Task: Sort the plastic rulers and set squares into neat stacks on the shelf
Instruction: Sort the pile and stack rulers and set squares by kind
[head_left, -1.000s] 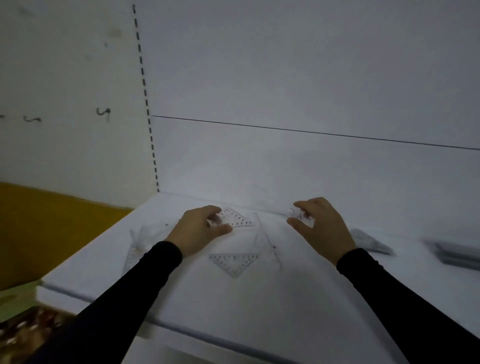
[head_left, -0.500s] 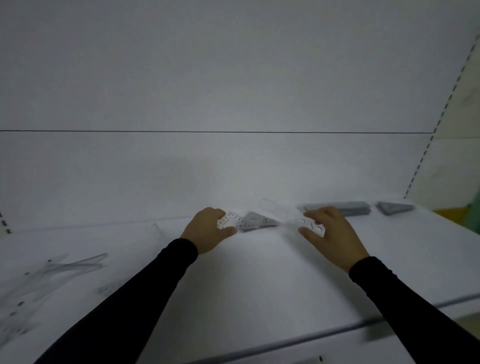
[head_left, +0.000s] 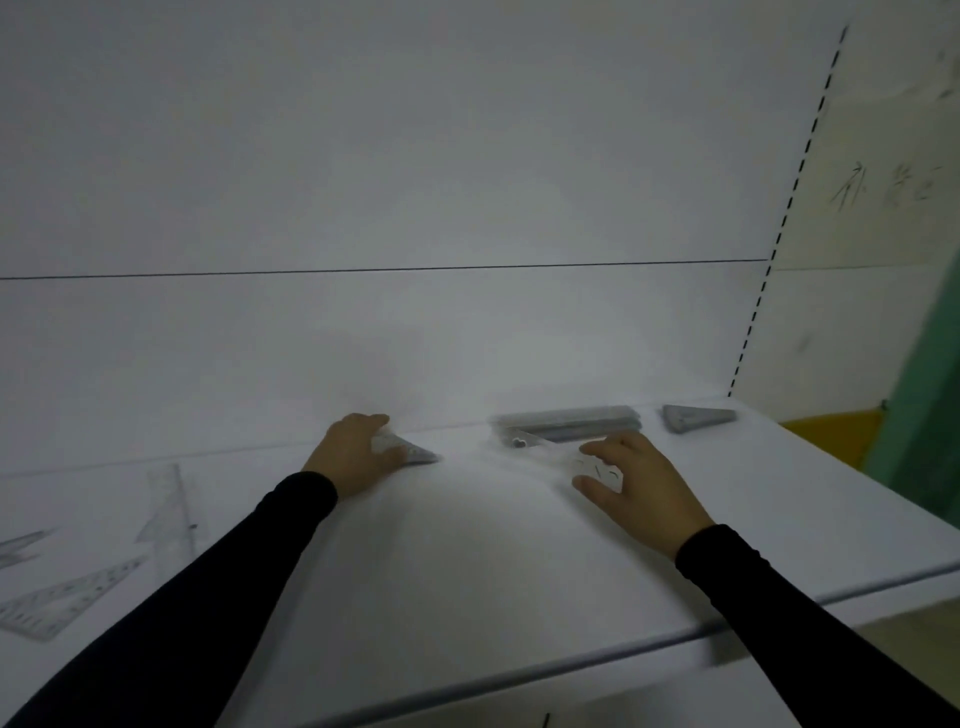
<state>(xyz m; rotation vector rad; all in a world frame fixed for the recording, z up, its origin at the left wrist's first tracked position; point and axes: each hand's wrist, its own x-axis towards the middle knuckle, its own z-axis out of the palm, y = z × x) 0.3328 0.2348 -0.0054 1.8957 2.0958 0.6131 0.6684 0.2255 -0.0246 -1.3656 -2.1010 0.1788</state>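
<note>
On the white shelf (head_left: 467, 561), my left hand (head_left: 353, 457) pinches a small clear set square (head_left: 410, 451) down on a grey stack of set squares near the back wall. My right hand (head_left: 639, 483) grips one end of a clear ruler (head_left: 545, 447), whose far end points left toward a grey stack of rulers (head_left: 571, 418). A second stack of set squares (head_left: 696, 417) lies at the far right. Loose clear rulers and set squares (head_left: 67, 597) lie scattered at the left, one of them a long ruler (head_left: 171, 504).
The shelf's back panel rises just behind the stacks. A slotted upright (head_left: 779, 228) bounds the shelf on the right, with a yellow and green wall beyond it. The shelf's front edge (head_left: 571, 660) runs across below my arms.
The view has swung right. Both hands have carried their pieces right along the shelf; the left set square now rests on a stack, and the ruler nears the ruler stack.
</note>
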